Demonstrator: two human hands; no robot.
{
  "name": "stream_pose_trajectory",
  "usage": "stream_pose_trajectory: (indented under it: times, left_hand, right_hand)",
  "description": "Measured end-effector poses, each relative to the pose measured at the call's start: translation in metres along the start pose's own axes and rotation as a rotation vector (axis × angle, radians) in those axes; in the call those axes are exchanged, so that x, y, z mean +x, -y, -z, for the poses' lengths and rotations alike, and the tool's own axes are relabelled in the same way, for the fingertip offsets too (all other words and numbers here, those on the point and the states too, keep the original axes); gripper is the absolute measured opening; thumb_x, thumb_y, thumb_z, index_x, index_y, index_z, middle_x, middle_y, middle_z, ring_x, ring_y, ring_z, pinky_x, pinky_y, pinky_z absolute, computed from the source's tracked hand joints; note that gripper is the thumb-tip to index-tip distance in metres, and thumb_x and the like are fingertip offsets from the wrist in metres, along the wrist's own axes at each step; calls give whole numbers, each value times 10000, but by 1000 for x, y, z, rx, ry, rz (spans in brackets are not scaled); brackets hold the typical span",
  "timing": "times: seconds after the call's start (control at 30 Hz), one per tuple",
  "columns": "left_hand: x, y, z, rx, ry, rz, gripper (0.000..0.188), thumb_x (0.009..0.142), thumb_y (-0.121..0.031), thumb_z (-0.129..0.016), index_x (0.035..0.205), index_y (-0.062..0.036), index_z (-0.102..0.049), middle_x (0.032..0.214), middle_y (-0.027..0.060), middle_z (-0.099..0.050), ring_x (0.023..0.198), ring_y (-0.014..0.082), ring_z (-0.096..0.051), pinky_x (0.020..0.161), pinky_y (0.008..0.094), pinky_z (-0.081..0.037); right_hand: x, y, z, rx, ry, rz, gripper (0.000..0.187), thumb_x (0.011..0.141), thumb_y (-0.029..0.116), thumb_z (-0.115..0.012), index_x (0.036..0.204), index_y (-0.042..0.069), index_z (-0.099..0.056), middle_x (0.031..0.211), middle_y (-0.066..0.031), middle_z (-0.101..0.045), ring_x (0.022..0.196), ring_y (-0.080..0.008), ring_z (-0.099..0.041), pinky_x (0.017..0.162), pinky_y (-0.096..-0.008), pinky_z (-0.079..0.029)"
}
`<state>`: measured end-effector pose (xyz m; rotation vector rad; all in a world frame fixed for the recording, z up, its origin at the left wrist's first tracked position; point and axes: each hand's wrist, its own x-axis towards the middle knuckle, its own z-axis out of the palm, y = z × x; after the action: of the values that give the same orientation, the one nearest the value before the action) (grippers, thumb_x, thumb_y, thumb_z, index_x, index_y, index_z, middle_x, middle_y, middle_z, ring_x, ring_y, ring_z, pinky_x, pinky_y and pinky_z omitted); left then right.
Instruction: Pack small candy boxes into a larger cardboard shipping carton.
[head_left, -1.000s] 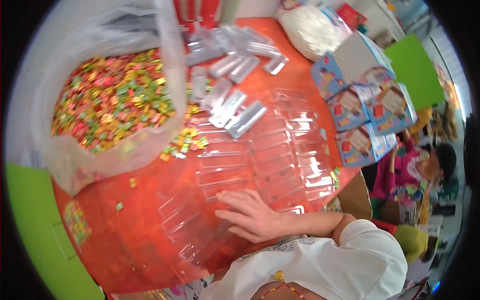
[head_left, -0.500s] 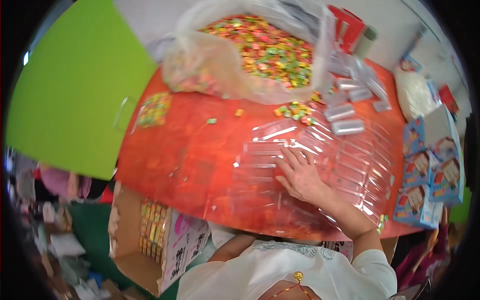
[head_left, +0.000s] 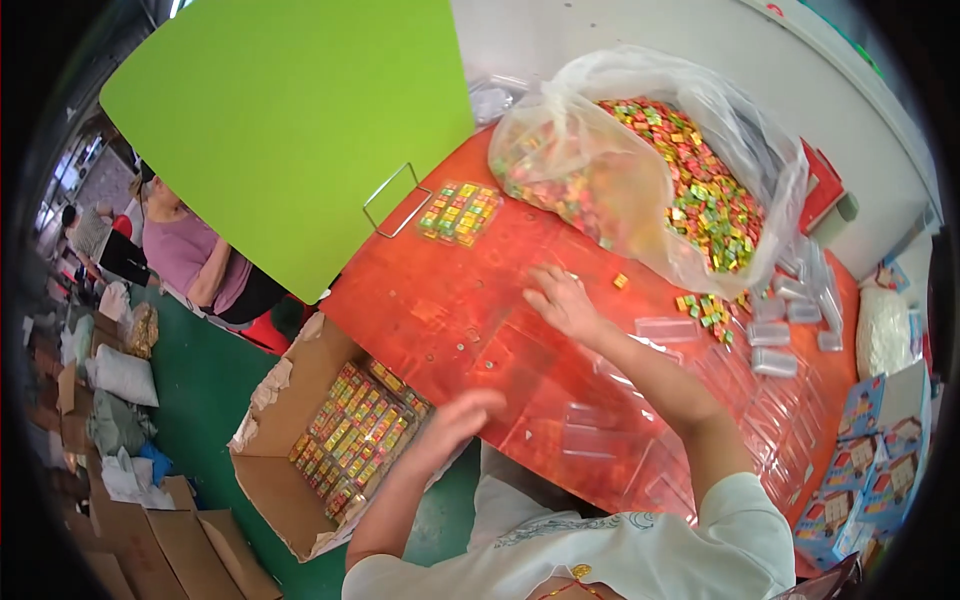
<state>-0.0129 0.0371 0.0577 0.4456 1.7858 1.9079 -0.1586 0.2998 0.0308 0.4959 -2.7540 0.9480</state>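
Observation:
My left hand (head_left: 465, 415), slightly blurred, hangs by the table's near edge beside the carton, fingers stretched out, holding nothing visible. Over the middle of the red table (head_left: 430, 320) is my right hand (head_left: 562, 302), its fingers loosely bent and apart. No held thing shows in it. One small yellow-orange shiny piece (head_left: 620, 281) lies to its right. A filled clear tray (head_left: 460, 213) of red, yellow and green pieces rests farther left. Beneath my right forearm, clear empty plastic trays (head_left: 605, 430) are spread out.
A large translucent bag (head_left: 640, 230) of colourful pieces stands at the back, with a loose pile (head_left: 708, 315) before it. Clear plastic covers (head_left: 773, 362) and blue boxes (head_left: 865, 470) are at right. An open carton (head_left: 290, 455) holds filled trays. A green panel (head_left: 290, 120) borders the left.
The view has swung left. My right hand has left the clear trays and moved to the table's middle. My left hand has come into view near the carton.

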Motion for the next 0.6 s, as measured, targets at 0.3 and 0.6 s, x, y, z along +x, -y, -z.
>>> stream_pose_trajectory:
  times: [0.3, 0.6]
  left_hand:
    - [127, 29, 51, -311, -519, -72, 445, 940, -184, -513, 1349, -32, -426, 1351, 120, -447, 1145, 197, -500, 926, 320, -421]
    - [117, 39, 70, -389, -730, -135, 405, 929, -120, -517, 1321, -44, -449, 1291, 102, -483, 1122, 190, -515, 897, 322, -457]
  right_hand:
    - [202, -44, -77, 159, -144, -434, 622, 862, 497, -503, 1322, 81, -465, 1297, -204, -511, 1182, -413, -472, 979, -514, -373]
    - [216, -25, -98, -65, -218, -484, 488, 876, 375, -508, 1280, 103, -479, 1268, -113, -545, 1192, -301, -456, 987, -527, -284]
